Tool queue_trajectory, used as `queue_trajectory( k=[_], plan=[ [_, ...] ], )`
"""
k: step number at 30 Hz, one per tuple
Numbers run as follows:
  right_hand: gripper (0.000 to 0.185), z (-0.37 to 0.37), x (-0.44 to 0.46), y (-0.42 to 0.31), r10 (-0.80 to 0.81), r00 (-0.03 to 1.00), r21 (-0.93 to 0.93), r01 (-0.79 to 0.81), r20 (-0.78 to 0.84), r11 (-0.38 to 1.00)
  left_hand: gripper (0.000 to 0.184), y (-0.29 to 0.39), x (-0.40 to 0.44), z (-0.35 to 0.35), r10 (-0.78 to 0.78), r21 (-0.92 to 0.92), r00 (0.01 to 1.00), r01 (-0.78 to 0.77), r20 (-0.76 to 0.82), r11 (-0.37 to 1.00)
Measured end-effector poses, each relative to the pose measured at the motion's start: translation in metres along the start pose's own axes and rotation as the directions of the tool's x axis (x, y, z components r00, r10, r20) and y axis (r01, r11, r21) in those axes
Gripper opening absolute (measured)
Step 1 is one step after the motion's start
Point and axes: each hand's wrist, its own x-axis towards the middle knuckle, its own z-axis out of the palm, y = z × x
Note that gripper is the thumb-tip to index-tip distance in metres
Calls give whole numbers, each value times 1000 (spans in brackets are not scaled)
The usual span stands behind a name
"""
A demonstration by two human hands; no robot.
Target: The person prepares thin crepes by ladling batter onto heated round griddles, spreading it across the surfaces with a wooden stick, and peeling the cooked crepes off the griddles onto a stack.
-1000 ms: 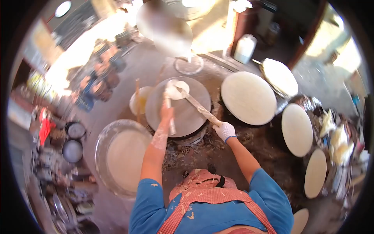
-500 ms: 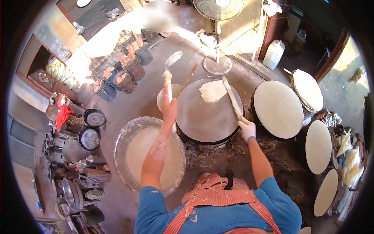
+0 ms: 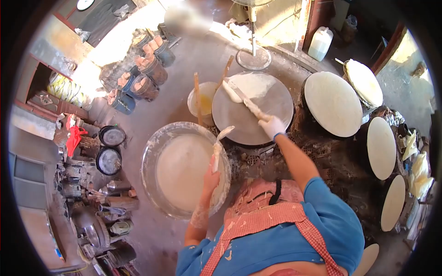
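Observation:
My left hand (image 3: 211,178) is closed round the handle of a batter-coated ladle (image 3: 224,134) above the right side of a big metal basin (image 3: 148,177). Pale batter (image 3: 184,172) fills much of that basin. In my gloved right hand (image 3: 272,127) is a long, flat wooden spreader (image 3: 251,106), angled up and left over a round griddle (image 3: 230,124). The spreader's whitened far end lies at the edge of a patch of white batter (image 3: 260,84) on the far part of the griddle.
Behind the basin stands a pail (image 3: 193,103) of yellowish liquid with wooden sticks in or against it. More round griddles (image 3: 334,103) run along the right. Several brick-filled buckets (image 3: 152,71) are at the far left, and a fan base (image 3: 254,58) stands beyond the griddle.
My left hand has come down toward me with the ladle, now over the basin's right side. The spreader has swung left across the griddle, and the batter covers a wider area.

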Motion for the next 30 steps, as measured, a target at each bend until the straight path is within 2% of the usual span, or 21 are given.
queue_trajectory(
  k=[2,4,5,6,7,8,9,10,12,14,16,17,18,20,22,23,25,26,27,28,30],
  plan=[
    [30,-55,0,1,-80,996,-229,68,-41,971,74,-3,-6,-7,9,7,1000,-9,-14,1000],
    [29,-85,9,28,-54,994,-179,35,-99,983,75,-1,-1,-11,8,79,1000,-8,2,997],
    [29,-68,27,66,-22,992,7,23,-123,1000,75,1,1,-11,25,77,1000,-24,-9,997],
    [30,-43,27,71,85,990,390,-33,-117,920,75,0,0,-10,22,93,1000,-21,-14,995],
    [31,-28,18,47,165,984,485,-113,-67,867,75,-1,-1,-8,18,110,1000,-16,-19,994],
    [36,-13,9,30,143,986,574,-164,82,802,75,0,-1,-6,31,102,999,-28,-26,994],
    [38,-9,-3,3,193,945,638,-321,264,699,74,-1,-4,-3,19,88,999,-14,-49,996],
    [39,-19,-7,-12,137,931,557,-316,339,768,74,1,-5,3,4,74,997,1,-76,997],
    [38,-45,3,15,-171,970,389,93,171,916,73,4,-7,9,-24,106,995,34,-98,994],
    [38,-78,18,60,-218,966,489,124,139,863,73,-7,-9,6,-53,150,991,71,-121,986],
    [38,-115,7,39,105,971,805,-238,216,544,72,-28,-1,11,181,297,972,-131,-148,946],
    [37,-105,19,49,244,919,630,-389,308,672,72,-32,-4,14,169,297,974,-118,-152,948],
    [37,-91,16,43,210,906,671,-415,368,614,71,-36,-7,16,108,273,980,-59,-168,960],
    [39,-79,3,18,124,825,604,-497,551,624,70,-12,-14,24,43,246,982,3,-183,969],
    [41,-90,5,32,77,796,562,-487,600,668,73,27,-33,33,-175,3,967,179,-187,984],
    [43,-101,11,33,16,771,532,-455,637,714,73,36,-42,38,-177,-1,965,180,-193,984],
    [36,-137,33,47,44,813,525,-415,581,743,75,47,-57,41,-21,-184,965,-29,-263,983],
    [35,-144,46,55,83,833,532,-422,547,734,75,57,-62,42,-16,-175,961,-34,-275,984],
    [36,-129,63,66,123,857,653,-467,501,596,76,65,-70,45,-65,-270,965,-6,-254,963],
    [37,-126,71,58,42,857,636,-413,514,652,77,68,-74,48,-115,-366,967,25,-226,930],
    [38,-111,58,35,55,765,523,-489,642,699,76,67,-75,51,-167,-430,968,72,-188,900]
  ],
)
